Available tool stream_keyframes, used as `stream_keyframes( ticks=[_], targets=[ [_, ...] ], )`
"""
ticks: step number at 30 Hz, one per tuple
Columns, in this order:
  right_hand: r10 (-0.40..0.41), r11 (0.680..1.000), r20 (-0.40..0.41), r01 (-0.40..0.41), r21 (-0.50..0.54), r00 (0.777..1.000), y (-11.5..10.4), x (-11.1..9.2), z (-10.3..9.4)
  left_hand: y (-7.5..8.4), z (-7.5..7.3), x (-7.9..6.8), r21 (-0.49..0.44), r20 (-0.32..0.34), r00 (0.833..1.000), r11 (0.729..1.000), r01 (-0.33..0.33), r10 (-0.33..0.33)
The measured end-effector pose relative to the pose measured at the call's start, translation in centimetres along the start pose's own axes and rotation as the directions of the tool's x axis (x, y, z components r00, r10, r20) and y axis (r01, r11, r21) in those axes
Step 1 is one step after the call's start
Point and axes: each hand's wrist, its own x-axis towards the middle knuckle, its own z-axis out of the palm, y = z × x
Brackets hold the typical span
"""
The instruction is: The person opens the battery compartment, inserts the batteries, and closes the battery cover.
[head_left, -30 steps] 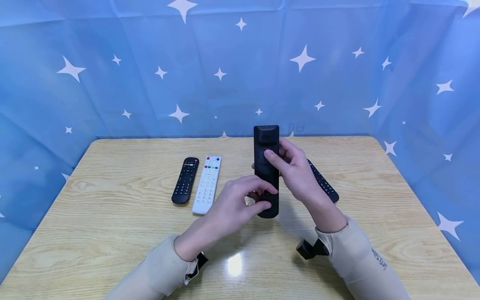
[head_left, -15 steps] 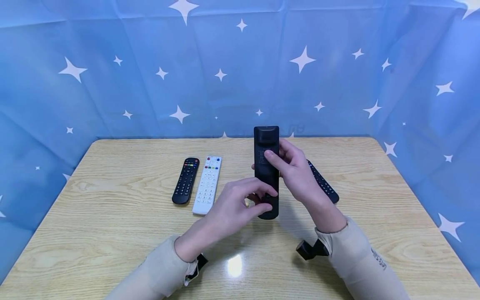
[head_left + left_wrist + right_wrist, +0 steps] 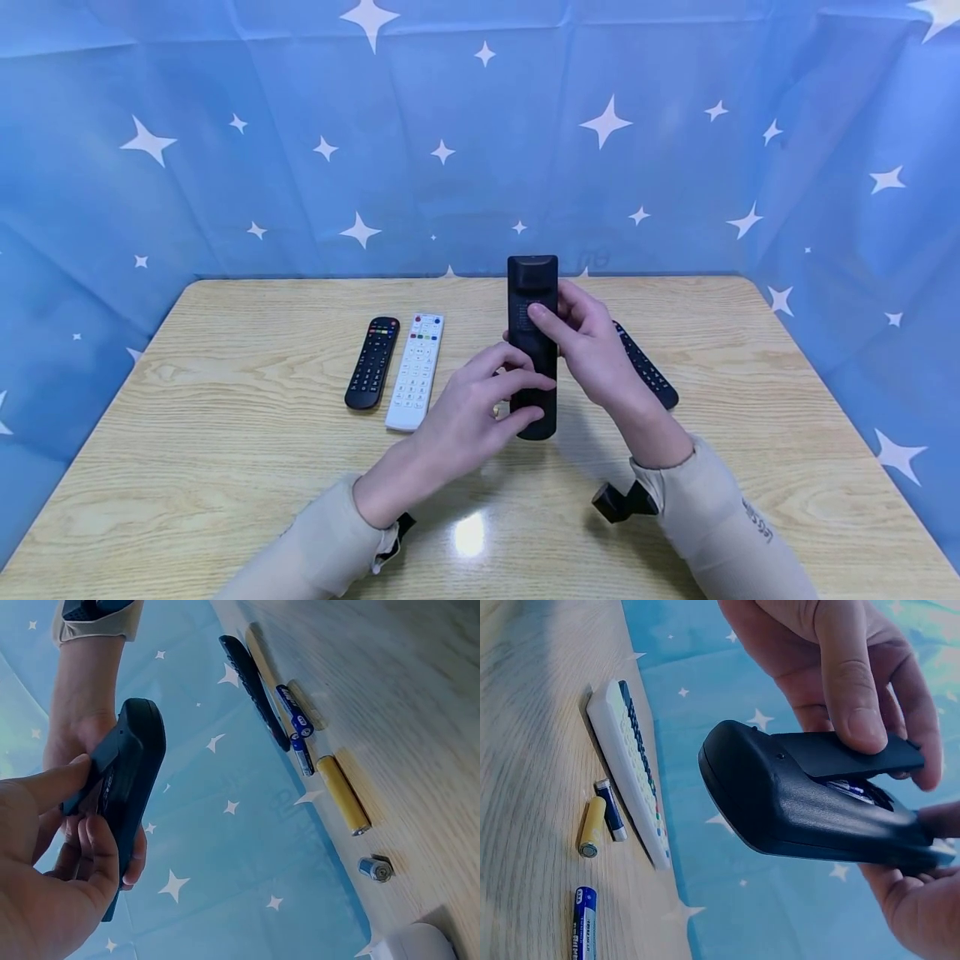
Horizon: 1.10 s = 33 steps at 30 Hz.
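We see the left hand (image 3: pixel 474 406) with thumb and index finger bent close together, pinching the dark cover (image 3: pixel 810 754) on the back of the black remote (image 3: pixel 534 287). The cover stands tilted away from the casing under those fingers, and in the gap beneath the thumb we make out a shiny purple-and-silver sliver (image 3: pixel 849 789), too small to name for certain. The right hand (image 3: pixel 597 346) has its fingers wrapped behind the same remote and its thumb on the back, above the left fingers, so the remote is held upright over the tabletop (image 3: pixel 225 492) between the two hands.

Below the fingers, loose on the tabletop, we find a yellow battery (image 3: pixel 343 795), two blue batteries (image 3: pixel 295 711) near each other, and a small silver-ended battery (image 3: pixel 373 868). Just left of the left fingers lies a white remote (image 3: pixel 415 371), and farther left beside it, a small black remote (image 3: pixel 372 364). Right of the right fingers, partly behind the wrist, lies another black remote with its keys up (image 3: pixel 647 368). Well beyond all the fingers hangs a blue curtain (image 3: pixel 517 92) with white stars.
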Motion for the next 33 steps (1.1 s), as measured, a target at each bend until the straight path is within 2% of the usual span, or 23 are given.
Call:
stream_keyframes(
  ticks=[4, 12, 20, 28, 33],
  targets=[
    [-0.004, 1.0, 0.011, 0.004, 0.023, 1.0, 0.03, 0.0, 0.1, -0.09, 0.04, -0.01, 0.058, -0.01, 1.0, 0.998, -0.017, 0.017],
    [-0.011, 0.998, 0.022, 0.01, 0.056, 1.0, 0.0, -0.08, 0.18, 0.02, 0.1, -0.08, 0.111, -0.015, 1.0, 0.994, 0.004, -0.003],
    [-0.002, 1.0, -0.011, 0.002, 0.0, 1.0, -0.05, -0.14, 0.29, 0.05, 0.06, -0.16, 0.131, -0.027, 1.0, 0.991, -0.001, 0.005],
    [-0.003, 0.999, -0.021, 0.002, -0.043, 1.0, -0.03, -0.25, 0.47, -0.42, -0.08, -0.13, 0.029, -0.121, 0.993, 1.0, 0.01, -0.006],
    [-0.007, 0.998, -0.016, 0.006, -0.056, 1.0, -0.1, -0.29, 0.59, -0.46, -0.11, -0.16, -0.013, -0.135, 0.99, 0.999, 0.043, -0.045]
  ],
)
